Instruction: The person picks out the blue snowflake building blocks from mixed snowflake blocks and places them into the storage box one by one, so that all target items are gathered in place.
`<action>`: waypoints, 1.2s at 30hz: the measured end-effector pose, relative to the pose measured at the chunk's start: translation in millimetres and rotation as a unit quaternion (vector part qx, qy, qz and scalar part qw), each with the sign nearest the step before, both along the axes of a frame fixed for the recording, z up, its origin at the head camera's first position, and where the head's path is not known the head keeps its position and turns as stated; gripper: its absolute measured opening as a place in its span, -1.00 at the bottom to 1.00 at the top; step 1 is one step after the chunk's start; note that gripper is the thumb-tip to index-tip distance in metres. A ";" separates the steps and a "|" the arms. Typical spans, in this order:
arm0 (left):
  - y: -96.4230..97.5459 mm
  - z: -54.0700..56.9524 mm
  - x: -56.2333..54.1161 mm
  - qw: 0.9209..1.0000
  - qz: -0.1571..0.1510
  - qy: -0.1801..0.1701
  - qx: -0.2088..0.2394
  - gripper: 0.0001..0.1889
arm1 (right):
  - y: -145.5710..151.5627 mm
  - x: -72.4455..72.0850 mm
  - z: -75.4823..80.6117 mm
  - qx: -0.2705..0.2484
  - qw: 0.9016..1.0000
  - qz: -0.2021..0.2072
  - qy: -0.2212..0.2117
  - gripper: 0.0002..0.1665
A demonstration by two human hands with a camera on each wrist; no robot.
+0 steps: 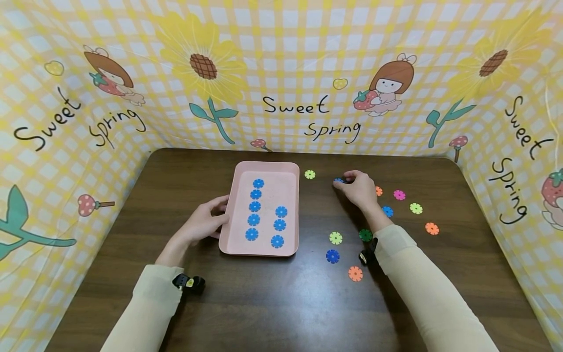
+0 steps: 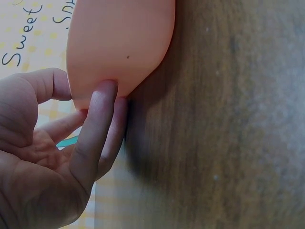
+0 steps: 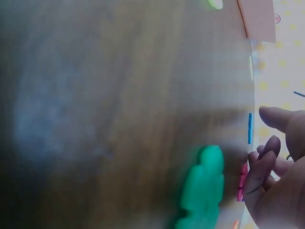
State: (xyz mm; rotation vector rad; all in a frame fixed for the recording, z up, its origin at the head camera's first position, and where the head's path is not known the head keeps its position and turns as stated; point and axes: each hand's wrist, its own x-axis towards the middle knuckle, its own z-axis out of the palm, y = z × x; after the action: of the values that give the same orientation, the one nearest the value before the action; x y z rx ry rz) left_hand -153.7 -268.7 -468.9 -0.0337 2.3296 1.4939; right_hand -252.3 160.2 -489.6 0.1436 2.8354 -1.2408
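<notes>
A pink tray (image 1: pixel 290 250) lies on the table holding several blue notched plastic discs (image 1: pixel 254 220) in two columns, the left longer. The left hand (image 1: pixel 203 222) holds the tray's left side; in the left wrist view its thumb is at the rim and its fingers (image 2: pixel 97 124) are against the outer wall. Right of the tray, the right hand (image 1: pixel 361 189) is over the table, thumb and fingers apart, fingertips right by a blue disc (image 1: pixel 338 181). In the right wrist view that blue disc (image 3: pixel 249 128) stands beside the thumb, with nothing pinched.
Several loose discs lie right of the tray, among them a yellow-green one (image 1: pixel 310 174), a pink one (image 1: pixel 399 195), an orange one (image 1: pixel 355 274), a dark blue one (image 1: pixel 333 256) and a green one (image 1: pixel 365 235). Yellow checked cloth (image 1: pixel 290 58) surrounds the wooden table (image 1: pixel 264 303).
</notes>
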 end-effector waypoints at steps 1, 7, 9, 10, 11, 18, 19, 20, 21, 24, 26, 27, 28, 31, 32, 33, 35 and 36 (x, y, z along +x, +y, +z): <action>-0.2 0.1 0.0 1.000 -0.001 0.001 -0.001 -0.29 | -0.2 0.0 0.4 0.006 1.000 0.003 -0.005 -0.42; -0.8 0.1 -0.7 1.000 -0.003 0.005 -0.012 -0.30 | -2.4 -0.3 3.1 0.052 0.998 0.019 -0.021 -0.46; -1.0 -0.7 -1.1 1.000 -0.001 0.003 -0.015 -0.30 | -2.7 -0.8 3.8 0.059 0.998 0.024 -0.025 -0.48; -1.2 -1.2 -1.4 1.000 0.000 0.002 -0.015 -0.30 | -2.7 -1.2 4.2 0.060 0.998 0.025 -0.028 -0.48; -1.3 -1.6 -1.5 1.000 0.000 0.001 -0.016 -0.30 | -2.9 -1.5 4.9 0.060 0.997 0.026 -0.031 -0.48; -2.0 -2.9 -2.5 1.000 0.001 0.000 -0.018 -0.30 | -2.8 -3.2 6.1 0.066 0.996 0.036 -0.040 -0.49; -2.1 -2.8 -2.5 1.000 0.001 0.000 -0.018 -0.29 | -2.9 -3.3 6.1 0.067 0.996 0.037 -0.037 -0.50; -2.1 -2.6 -2.4 1.000 0.001 -0.001 -0.017 -0.30 | -3.4 -3.3 6.2 0.066 0.996 0.039 -0.034 -0.52; -2.2 -2.6 -2.5 1.000 0.000 -0.001 -0.016 -0.29 | -4.1 -3.0 6.5 0.065 0.997 0.040 -0.030 -0.54; -2.3 -2.4 -2.2 1.000 0.000 -0.002 -0.013 -0.29 | -6.6 -2.5 7.8 0.057 0.997 0.042 -0.017 -0.60; -2.3 -2.5 -2.2 1.000 0.000 -0.003 -0.012 -0.29 | -8.3 -2.2 8.2 0.053 0.998 0.040 -0.011 -0.64; -2.3 -2.4 -2.0 1.000 0.000 -0.003 -0.012 -0.29 | -9.1 -2.2 8.3 0.052 0.998 0.038 -0.008 -0.66; -2.4 -2.4 -1.9 1.000 0.000 -0.004 -0.011 -0.29 | -10.0 -2.3 8.4 0.050 0.998 0.036 -0.004 -0.67; -2.2 -2.9 -2.1 1.000 0.001 -0.003 -0.011 -0.30 | -13.2 -2.3 9.2 0.043 0.998 0.035 0.008 -0.71; -2.1 -2.9 -2.0 1.000 0.002 -0.004 -0.012 -0.30 | -14.4 -2.3 9.8 0.038 0.998 0.037 0.014 -0.72; -1.9 -3.0 -2.0 1.000 0.003 -0.004 -0.012 -0.30 | -16.0 -2.1 10.5 0.032 0.998 0.040 0.020 -0.72; -1.6 -3.3 -2.1 1.000 0.003 -0.004 -0.011 -0.30 | -19.8 -1.1 12.8 0.019 0.998 0.050 0.033 -0.74; -1.5 -3.4 -2.1 1.000 0.005 -0.005 -0.011 -0.30 | -22.0 -0.6 14.0 0.013 0.998 0.055 0.040 -0.75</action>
State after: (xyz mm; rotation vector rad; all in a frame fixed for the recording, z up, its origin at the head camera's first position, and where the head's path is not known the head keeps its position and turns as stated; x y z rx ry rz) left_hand -155.9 -270.2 -472.4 -0.0575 2.3421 1.4683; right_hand -252.9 138.2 -475.6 -0.0627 2.8817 -1.2148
